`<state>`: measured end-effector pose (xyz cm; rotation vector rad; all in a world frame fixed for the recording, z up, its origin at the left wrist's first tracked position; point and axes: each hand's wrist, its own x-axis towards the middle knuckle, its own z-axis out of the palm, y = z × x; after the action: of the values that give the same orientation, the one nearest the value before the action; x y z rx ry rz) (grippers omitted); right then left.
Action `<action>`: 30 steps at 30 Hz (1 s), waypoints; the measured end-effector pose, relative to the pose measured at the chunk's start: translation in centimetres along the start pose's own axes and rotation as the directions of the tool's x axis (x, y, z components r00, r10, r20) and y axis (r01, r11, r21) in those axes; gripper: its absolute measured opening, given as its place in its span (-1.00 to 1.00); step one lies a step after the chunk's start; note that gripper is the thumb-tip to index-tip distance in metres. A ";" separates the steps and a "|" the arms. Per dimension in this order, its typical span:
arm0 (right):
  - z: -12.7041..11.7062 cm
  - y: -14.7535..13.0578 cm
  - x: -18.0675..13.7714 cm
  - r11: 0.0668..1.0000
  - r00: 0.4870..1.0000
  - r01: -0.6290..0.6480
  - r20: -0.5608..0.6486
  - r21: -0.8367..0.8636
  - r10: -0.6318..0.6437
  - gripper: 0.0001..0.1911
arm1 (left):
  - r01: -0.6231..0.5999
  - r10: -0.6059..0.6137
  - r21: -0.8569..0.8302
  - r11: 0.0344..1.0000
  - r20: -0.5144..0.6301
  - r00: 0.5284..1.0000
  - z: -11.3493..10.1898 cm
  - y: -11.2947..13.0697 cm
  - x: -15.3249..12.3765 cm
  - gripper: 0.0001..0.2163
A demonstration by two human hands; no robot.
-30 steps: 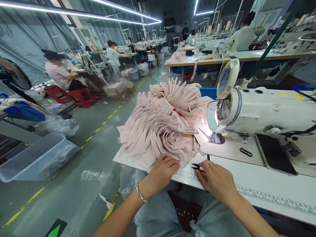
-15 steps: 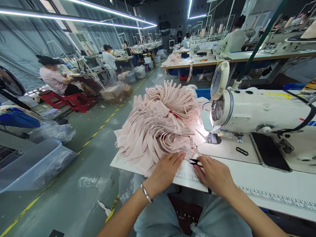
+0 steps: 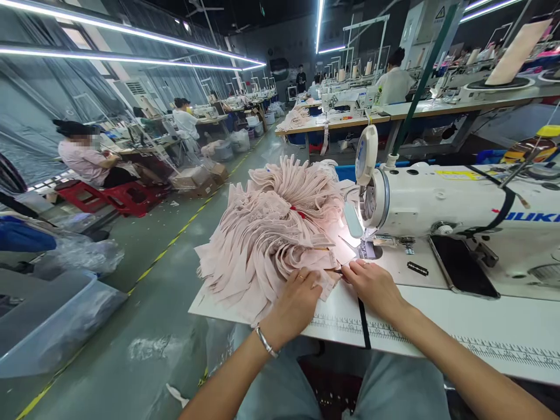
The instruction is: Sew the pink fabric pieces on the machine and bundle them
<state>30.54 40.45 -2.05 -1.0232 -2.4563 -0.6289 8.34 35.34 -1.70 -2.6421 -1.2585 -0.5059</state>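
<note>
My left hand (image 3: 300, 297) is closed on the edge of a pale pink fabric piece (image 3: 327, 284), fingers curled over it. Close on its right, my right hand (image 3: 374, 286) grips small black thread snips (image 3: 338, 270). Only their dark tips show, against the fabric edge; the rest is hidden by my fingers. Behind both hands a big heap of layered pale pink fabric pieces (image 3: 258, 239) fans out over the white table (image 3: 406, 324), with a red tie (image 3: 298, 212) around part of it.
Right of the heap stands a white sewing machine (image 3: 411, 198) with its lamp lit. A razor blade (image 3: 417, 268) and a black phone (image 3: 464, 265) lie on its bed. A printed ruler (image 3: 494, 348) runs along the front edge. People work at other machines beyond the aisle.
My right hand has brought the snips forward to the fabric edge. My left fingers have curled in, lifting a corner of fabric into view. The whole view has shifted slightly.
</note>
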 end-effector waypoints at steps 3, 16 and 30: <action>0.1 0.6 0.7 0.990 0.991 -0.129 0.011 -0.047 0.130 -0.79 | 0.032 -0.034 -0.044 0.998 -0.042 0.999 0.7 -0.3 1.9 -0.75; 2.1 0.6 3.1 0.995 0.994 -0.101 0.041 0.024 0.100 -0.79 | 0.046 -0.046 0.022 0.999 0.006 0.999 1.3 -0.8 2.1 -0.89; -3.5 12.4 -13.9 0.781 0.785 -0.619 -0.037 -0.085 0.618 -0.52 | 0.413 -0.534 0.350 0.841 0.413 0.738 -2.9 -3.0 -1.1 -0.69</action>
<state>49.32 38.67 -3.35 -1.7490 -1.9024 -0.5129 4.66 35.60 0.55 -2.2919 -2.0289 0.3017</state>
